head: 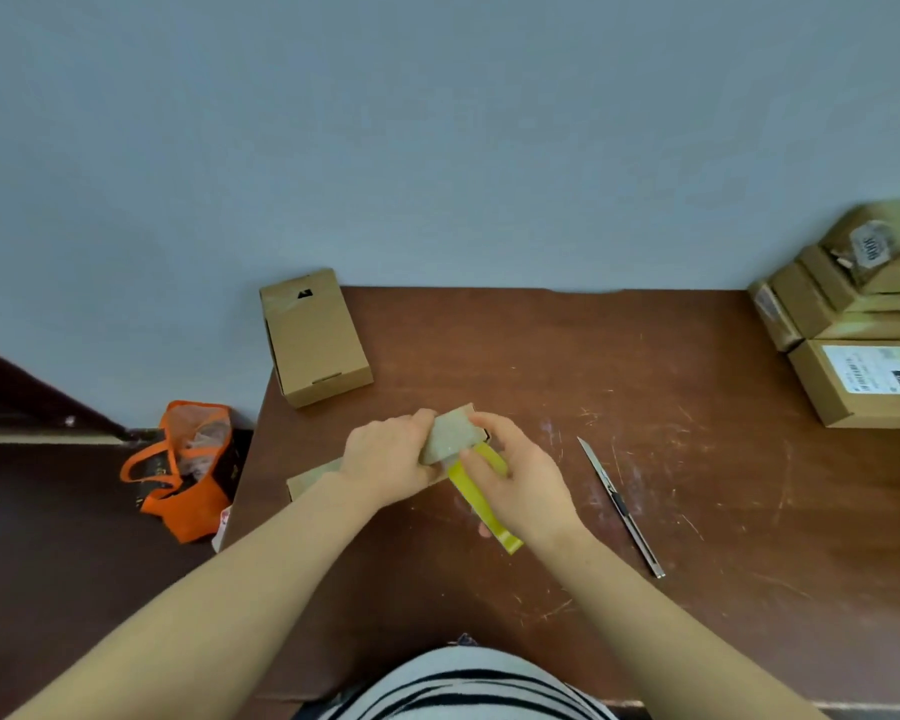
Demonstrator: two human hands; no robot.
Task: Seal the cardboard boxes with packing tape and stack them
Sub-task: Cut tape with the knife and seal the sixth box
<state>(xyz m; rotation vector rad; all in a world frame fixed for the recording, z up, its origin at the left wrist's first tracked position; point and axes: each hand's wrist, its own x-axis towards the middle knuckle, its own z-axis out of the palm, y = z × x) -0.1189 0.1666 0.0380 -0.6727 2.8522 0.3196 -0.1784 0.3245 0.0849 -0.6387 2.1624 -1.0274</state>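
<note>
So the small cardboard box [453, 433] is about mid-table, slightly left of centre, lying at an angle with its right end pointing away from the person. That end looks paler and greyish compared to the rest; could be tape over it, but it's too blurry to be sure. The left hand [385, 459] is wrapped over the top of the box and grips it, covering most of the middle. The right hand [520, 491] is right up against the pale end, with its fingers curled round a yellow tape roll [466, 485] that's seen edge-on and touches the box's end. Can't tell whether the box is flat on the table [645, 407] or tipped up a bit.

Just to the right of the hands there's a utility knife [622, 504] lying on the scratched brown wood, blade end pointing away. At the far left corner sits a closed box [313, 337], a little over the edge. Far right edge has a stack of boxes [853, 314], some with labels. On the floor to the left is an orange bag [188, 470]. Grey-blue wall [437, 148] behind, striped shirt [463, 688] at the bottom
</note>
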